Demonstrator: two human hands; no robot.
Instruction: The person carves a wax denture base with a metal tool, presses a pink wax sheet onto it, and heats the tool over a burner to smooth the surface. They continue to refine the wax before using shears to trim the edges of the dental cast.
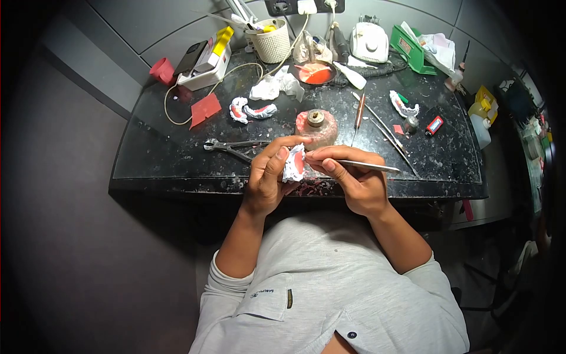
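In my left hand [265, 179] is a small white dental cast [293, 168] with a patch of red wax, gripped between thumb and fingers. My right hand [362, 186] pinches a slim metal dental carving tool [376, 166]; its handle points right, and its working end is at the cast, mostly hidden by my fingers. Both hands are close together over the bench's front edge. Just behind them stands a spirit burner [318, 131] with a metal cap and a waxy pink body. Pliers [231, 146] lie beside my left hand.
The black bench [153, 159] also holds a red wax sheet [206, 110], more white casts [253, 111], a brown-handled wax knife [359, 112] and long metal instruments [392, 138]. Behind are a dish of red wax [314, 74], a white basket [271, 46] and a green box [414, 50].
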